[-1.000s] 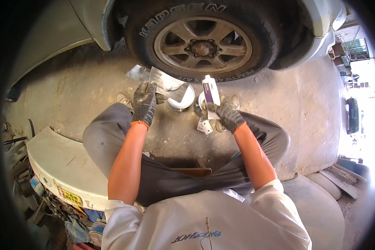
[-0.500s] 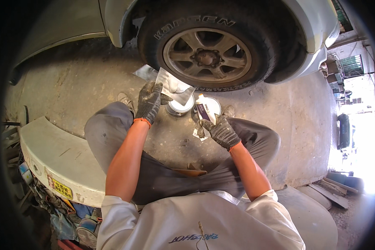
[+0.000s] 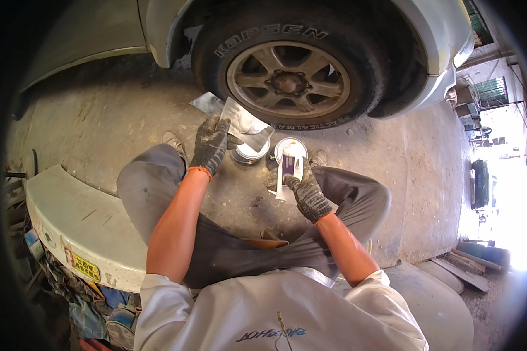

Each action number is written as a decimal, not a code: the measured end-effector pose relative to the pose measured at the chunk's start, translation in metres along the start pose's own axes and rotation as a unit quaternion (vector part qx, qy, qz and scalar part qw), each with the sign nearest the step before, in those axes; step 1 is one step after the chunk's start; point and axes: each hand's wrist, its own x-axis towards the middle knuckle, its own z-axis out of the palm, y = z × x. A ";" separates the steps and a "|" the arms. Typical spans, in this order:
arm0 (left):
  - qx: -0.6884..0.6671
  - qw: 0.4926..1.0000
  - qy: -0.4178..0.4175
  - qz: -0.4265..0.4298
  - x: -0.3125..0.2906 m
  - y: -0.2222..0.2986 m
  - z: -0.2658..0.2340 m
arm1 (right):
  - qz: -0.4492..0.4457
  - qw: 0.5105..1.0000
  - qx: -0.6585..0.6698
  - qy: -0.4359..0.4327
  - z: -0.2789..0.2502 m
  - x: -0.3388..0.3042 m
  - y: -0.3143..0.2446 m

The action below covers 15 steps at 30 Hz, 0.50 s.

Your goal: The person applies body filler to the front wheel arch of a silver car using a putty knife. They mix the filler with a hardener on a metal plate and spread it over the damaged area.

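Note:
My left hand (image 3: 212, 143), in a dark knit glove with an orange cuff, is closed on a thin metal plate (image 3: 255, 140) with a pale smear of paste on it. A second grey sheet corner (image 3: 206, 103) sticks out beyond the fingers; whether it is a separate piece I cannot tell. My right hand (image 3: 308, 193), gloved alike, grips a white tube (image 3: 288, 153) with a dark purple band and a small orange tip pointing away from me. Something pale and flat shows beneath that hand, partly hidden. Beyond the hands stand two round cans, the left can (image 3: 252, 155) partly under the plate, the right can (image 3: 295, 142) behind the tube.
A vehicle wheel (image 3: 288, 82) with a dark tyre rises just past the cans, under a light-coloured fender (image 3: 445, 35). My bent legs (image 3: 152, 181) frame the concrete floor (image 3: 99, 117). To the left lies a pale bumper (image 3: 88, 216); boards (image 3: 465, 266) lie at the right.
My right hand has turned, swinging the tube from a leftward slant to nearly straight ahead, and the pale flat thing beneath shows more. My left hand and the plate have barely moved.

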 end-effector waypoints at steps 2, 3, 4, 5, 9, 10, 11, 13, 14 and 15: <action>0.019 1.000 -0.010 0.000 -0.001 0.000 0.000 | -0.024 0.999 -0.009 -0.038 -0.002 0.000 0.010; 0.031 0.999 -0.016 0.002 -0.002 0.000 0.000 | -0.119 0.991 -0.047 -0.050 -0.005 0.005 0.013; 0.043 0.999 -0.017 0.000 -0.002 0.000 0.001 | -0.225 0.949 -0.218 -0.019 -0.008 0.009 0.013; 0.048 0.999 -0.023 0.002 -0.003 0.000 0.001 | -0.349 0.858 -0.377 0.016 -0.010 0.015 0.011; 0.053 0.998 -0.023 0.009 -0.003 -0.002 0.001 | -0.220 0.955 -0.166 -0.109 -0.019 0.030 -0.014; 0.046 0.999 -0.025 0.007 -0.003 -0.003 0.001 | -0.095 0.981 -0.092 -0.145 -0.018 0.033 -0.021; 0.052 0.998 -0.024 0.013 -0.002 -0.004 0.001 | -0.006 0.986 -0.017 -0.166 -0.018 0.035 -0.027; 0.043 0.999 -0.029 0.005 0.000 -0.007 0.001 | -0.111 0.979 -0.136 -0.101 -0.018 0.039 -0.034; 0.059 0.998 -0.031 0.014 0.001 -0.009 0.000 | -0.202 0.959 -0.188 -0.067 -0.017 0.041 -0.035; 0.065 0.997 -0.036 0.017 0.003 -0.011 0.000 | -0.213 0.959 -0.178 -0.058 -0.016 0.044 -0.035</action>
